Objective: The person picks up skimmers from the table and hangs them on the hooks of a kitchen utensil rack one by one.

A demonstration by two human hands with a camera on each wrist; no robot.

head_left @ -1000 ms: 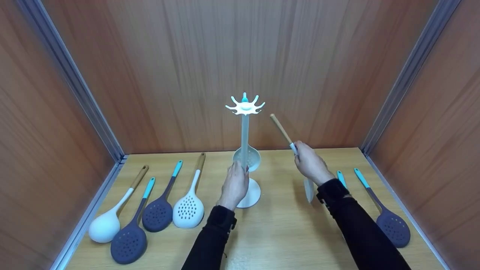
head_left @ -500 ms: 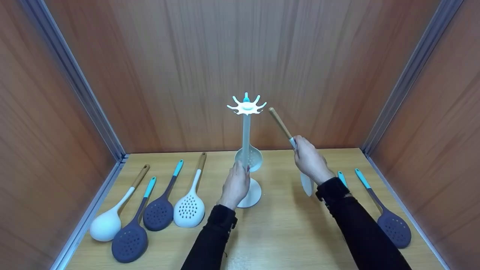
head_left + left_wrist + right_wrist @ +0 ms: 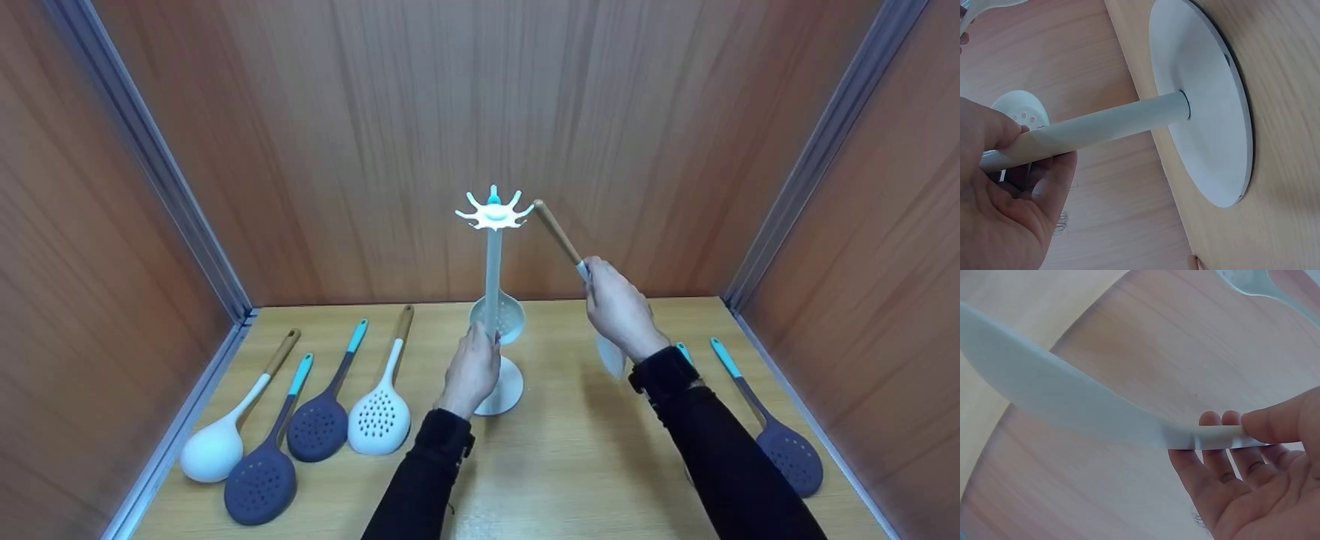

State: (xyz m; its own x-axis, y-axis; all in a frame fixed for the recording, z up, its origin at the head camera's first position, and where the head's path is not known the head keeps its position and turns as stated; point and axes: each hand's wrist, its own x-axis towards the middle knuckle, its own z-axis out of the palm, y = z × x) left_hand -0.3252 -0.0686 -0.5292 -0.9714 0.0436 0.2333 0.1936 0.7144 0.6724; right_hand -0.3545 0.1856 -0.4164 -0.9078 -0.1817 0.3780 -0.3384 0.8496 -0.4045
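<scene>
A white utensil stand (image 3: pixel 493 270) with a ring of upturned hooks stands upright at the centre, on its round base (image 3: pixel 1207 112). My left hand (image 3: pixel 471 369) grips its pole low down, thumb and fingers around it. Behind the pole hangs a white slotted ladle (image 3: pixel 512 319), partly hidden. My right hand (image 3: pixel 619 309) pinches the neck of a white spatula (image 3: pixel 1067 394) between thumb and fingers. Its wooden handle slants up to the left, and the tip overlaps the stand's right hook in the head view. The spatula's blade points down, above the table.
On the left lie a white ladle (image 3: pixel 212 450), two dark slotted turners (image 3: pixel 260 484) (image 3: pixel 318 426) and a white slotted turner (image 3: pixel 379 420). Another dark turner (image 3: pixel 790 454) lies at right, beside a turquoise handle (image 3: pixel 683 352) half hidden by my arm. Wooden panels (image 3: pixel 480 112) enclose the table.
My right hand has risen with the spatula, bringing its handle tip up and slightly left to the stand's hooks. My left hand keeps its grip on the pole.
</scene>
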